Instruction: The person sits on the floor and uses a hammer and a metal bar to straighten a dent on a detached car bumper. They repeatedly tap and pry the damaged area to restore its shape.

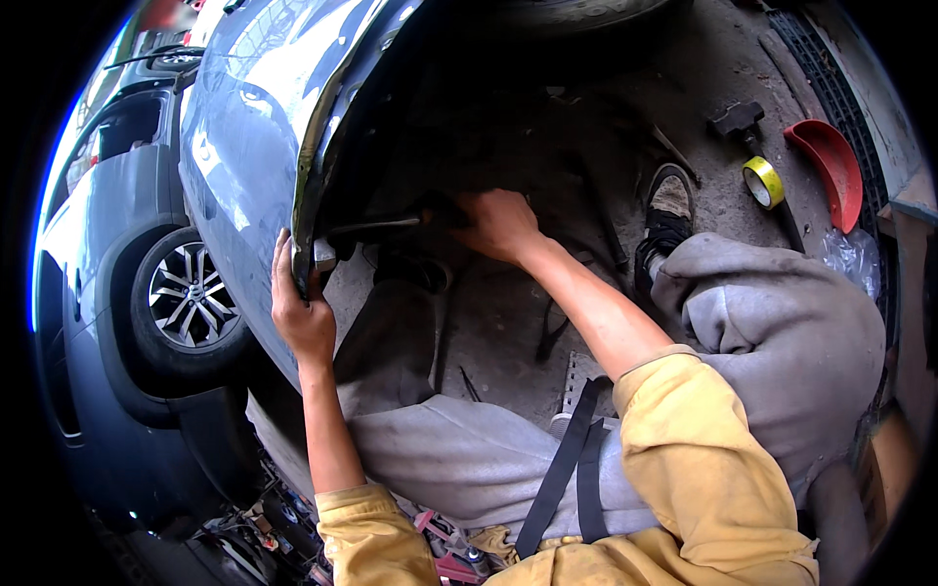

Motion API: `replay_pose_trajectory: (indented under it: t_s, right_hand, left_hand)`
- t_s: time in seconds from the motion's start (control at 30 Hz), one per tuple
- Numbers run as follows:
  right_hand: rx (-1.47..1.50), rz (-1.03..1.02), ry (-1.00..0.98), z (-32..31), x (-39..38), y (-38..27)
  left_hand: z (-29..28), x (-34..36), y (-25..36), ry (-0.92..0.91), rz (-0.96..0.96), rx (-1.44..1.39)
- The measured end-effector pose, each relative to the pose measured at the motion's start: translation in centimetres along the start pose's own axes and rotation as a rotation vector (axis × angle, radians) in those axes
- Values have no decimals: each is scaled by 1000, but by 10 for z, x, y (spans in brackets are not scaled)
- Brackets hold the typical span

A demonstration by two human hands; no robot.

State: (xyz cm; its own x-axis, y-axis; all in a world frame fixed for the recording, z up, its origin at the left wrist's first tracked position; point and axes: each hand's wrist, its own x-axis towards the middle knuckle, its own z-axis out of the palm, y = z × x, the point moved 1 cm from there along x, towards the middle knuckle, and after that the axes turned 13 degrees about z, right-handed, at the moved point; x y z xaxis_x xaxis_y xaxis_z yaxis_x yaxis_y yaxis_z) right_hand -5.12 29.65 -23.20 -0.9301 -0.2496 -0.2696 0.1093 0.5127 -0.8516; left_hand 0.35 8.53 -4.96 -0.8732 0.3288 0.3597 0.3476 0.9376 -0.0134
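Observation:
My left hand (303,317) grips the lower edge of a grey-blue car body panel (239,146), fingers along the outer face and thumb on the inner side. Closed around a dark handle, my right hand (500,227) holds a hammer (381,226) with a metal shaft. The shaft points left toward the panel edge. A blocky grey metal end shows beside my left fingertips; whether it touches the panel, I cannot tell. Deep shadow hides the panel's inner side and part of the handle.
A sledgehammer (738,122), a roll of yellow tape (763,183) and a curved red piece (832,174) lie on the floor at right. Clear plastic (850,258) lies nearby. Another dark car (117,313) stands at left. A tyre (557,15) shows above.

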Motion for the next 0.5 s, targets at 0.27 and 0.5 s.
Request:
replay_pose_trajectory:
  t_s: [0.27, 0.5]
  right_hand:
    - [202, -197, 178, 28, -7, 13]
    - [637, 4, 200, 66, -73, -33]
  left_hand:
    - [1, 3, 4, 111, -5, 40]
    - [-6, 2, -3, 206, -55, -20]
